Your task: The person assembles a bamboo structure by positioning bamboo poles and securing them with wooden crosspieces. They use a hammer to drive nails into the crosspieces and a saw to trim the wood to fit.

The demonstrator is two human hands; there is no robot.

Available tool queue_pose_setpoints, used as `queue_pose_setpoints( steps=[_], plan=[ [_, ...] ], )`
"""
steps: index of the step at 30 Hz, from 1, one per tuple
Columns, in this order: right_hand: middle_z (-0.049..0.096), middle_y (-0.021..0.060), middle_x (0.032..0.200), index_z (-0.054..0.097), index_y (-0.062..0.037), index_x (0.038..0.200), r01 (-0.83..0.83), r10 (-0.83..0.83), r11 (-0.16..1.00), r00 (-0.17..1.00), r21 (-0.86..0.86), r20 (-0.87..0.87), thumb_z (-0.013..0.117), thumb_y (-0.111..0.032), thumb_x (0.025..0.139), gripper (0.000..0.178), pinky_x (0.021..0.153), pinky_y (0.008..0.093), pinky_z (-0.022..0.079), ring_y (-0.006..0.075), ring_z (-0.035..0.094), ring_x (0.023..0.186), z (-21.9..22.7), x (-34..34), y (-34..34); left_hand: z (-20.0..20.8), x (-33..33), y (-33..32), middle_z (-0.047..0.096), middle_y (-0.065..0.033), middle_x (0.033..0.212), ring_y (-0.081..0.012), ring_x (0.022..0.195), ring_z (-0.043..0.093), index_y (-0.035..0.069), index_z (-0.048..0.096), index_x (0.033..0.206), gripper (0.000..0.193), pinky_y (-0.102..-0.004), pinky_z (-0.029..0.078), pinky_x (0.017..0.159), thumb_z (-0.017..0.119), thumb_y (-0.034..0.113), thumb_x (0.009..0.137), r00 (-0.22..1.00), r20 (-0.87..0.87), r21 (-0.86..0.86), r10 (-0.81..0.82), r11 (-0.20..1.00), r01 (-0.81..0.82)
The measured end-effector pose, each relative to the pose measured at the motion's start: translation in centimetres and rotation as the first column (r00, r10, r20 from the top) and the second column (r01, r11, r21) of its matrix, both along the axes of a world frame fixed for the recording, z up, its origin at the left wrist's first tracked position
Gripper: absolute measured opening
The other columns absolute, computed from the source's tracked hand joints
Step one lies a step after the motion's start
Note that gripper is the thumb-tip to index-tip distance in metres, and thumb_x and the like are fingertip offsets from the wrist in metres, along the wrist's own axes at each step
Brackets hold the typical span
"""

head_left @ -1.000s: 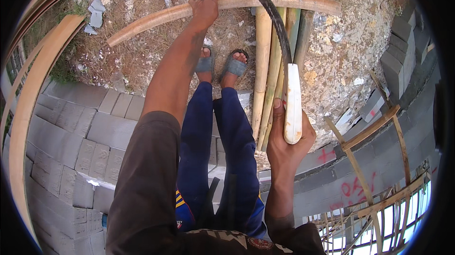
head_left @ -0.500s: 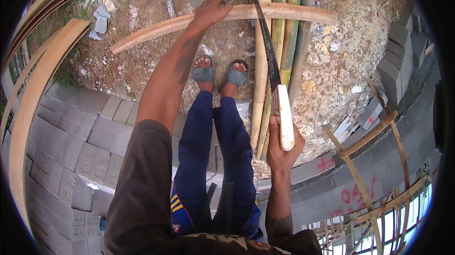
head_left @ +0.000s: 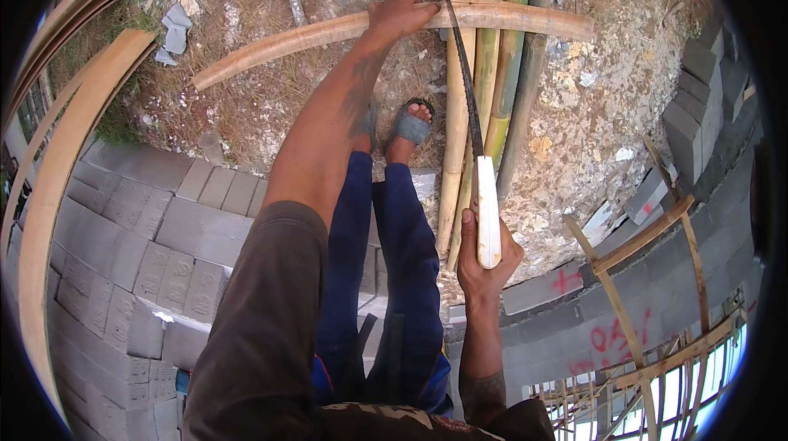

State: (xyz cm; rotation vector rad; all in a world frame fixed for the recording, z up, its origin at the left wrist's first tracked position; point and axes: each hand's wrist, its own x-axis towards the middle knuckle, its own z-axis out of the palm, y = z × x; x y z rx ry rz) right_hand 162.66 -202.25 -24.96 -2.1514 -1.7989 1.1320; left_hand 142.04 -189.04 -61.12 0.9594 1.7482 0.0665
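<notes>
A long wooden plank (head_left: 304, 39), bent by the lens, lies crosswise over several bamboo poles (head_left: 460, 55). Near its middle my left hand (head_left: 402, 16) grips the plank, close beside the blade. In my right hand (head_left: 490, 260) is the white handle of a handsaw (head_left: 487, 203), with the thumb along its left side. The saw's dark toothed blade points away from me and crosses the plank over the leftmost pole. Whether the teeth have cut into the wood I cannot tell.
Stacked grey blocks (head_left: 205, 228) stand at the near left, and more blocks (head_left: 689, 117) lie at the right. Long boards (head_left: 61, 195) rise at the left edge. A wooden frame (head_left: 644, 236) stands at the lower right. My sandaled foot (head_left: 413, 123) is close to the poles.
My left hand has slid right along the plank, up to the blade. The saw has shifted slightly, its handle lower and a little to the left. The plank has moved slightly right.
</notes>
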Motion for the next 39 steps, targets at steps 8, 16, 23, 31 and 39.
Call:
queue_pose_setpoints(
  steps=[8,16,23,31,39],
  plan=[
    [0.056,0.0047,0.058,0.069,-0.0018,0.080,0.025,-0.026,0.999,1.000,-0.030,-0.017,0.080,-0.016,0.095,0.023,0.049,0.0287,0.039,0.0094,0.050,0.049,-0.4,0.6,-0.3,0.2,0.4,0.0,0.066,-0.0147,0.144,-0.0358,0.136,0.059,0.013,0.062,0.146,0.082,-0.0588,0.026,0.119,0.054,0.069,0.087,0.997,-0.057,0.038,0.046,0.998,-0.044],
    [0.060,0.0043,0.060,0.072,-0.0001,0.086,0.068,-0.068,0.993,0.998,-0.096,0.002,0.079,-0.017,0.096,0.021,0.051,0.0275,0.041,0.0065,0.051,0.052,0.0,0.3,-0.3,-0.2,0.4,-0.3,0.068,-0.0203,0.136,-0.0369,0.133,0.060,0.009,0.064,0.139,0.082,-0.0569,0.031,0.116,0.061,0.070,0.084,0.991,-0.131,0.082,-0.025,0.996,0.036],
    [0.064,0.0056,0.063,0.075,0.0029,0.093,0.084,-0.081,0.992,0.996,-0.096,0.034,0.079,-0.017,0.096,0.021,0.054,0.0273,0.045,0.0064,0.057,0.057,1.6,-2.0,1.9,-2.2,-2.5,-3.4,0.073,-0.0228,0.116,-0.0412,0.109,0.070,0.012,0.059,0.140,0.075,-0.0511,0.053,0.097,0.083,0.043,0.076,0.906,-0.266,0.209,-0.330,0.897,0.389],
    [0.064,0.0047,0.066,0.073,0.0063,0.094,0.173,-0.169,0.961,0.985,-0.213,0.040,0.075,-0.011,0.099,0.018,0.057,0.0255,0.045,0.0051,0.056,0.062,2.1,-1.4,2.7,-3.5,-2.8,-4.2,0.074,-0.0229,0.108,-0.0415,0.102,0.072,0.016,0.059,0.138,0.071,-0.0524,0.056,0.090,0.086,0.031,0.074,0.912,-0.290,0.318,-0.289,0.870,0.377],
    [0.066,0.0040,0.064,0.072,0.0048,0.090,0.178,-0.178,0.984,0.983,-0.012,-0.046,0.075,-0.012,0.098,0.019,0.054,0.0274,0.045,0.0049,0.058,0.059,1.7,-0.7,1.4,-3.4,-3.2,-2.0,0.073,-0.0235,0.111,-0.0416,0.104,0.072,0.016,0.058,0.140,0.074,-0.0531,0.057,0.090,0.086,0.033,0.074,0.910,-0.304,0.325,-0.282,0.867,0.378]
  ],
)
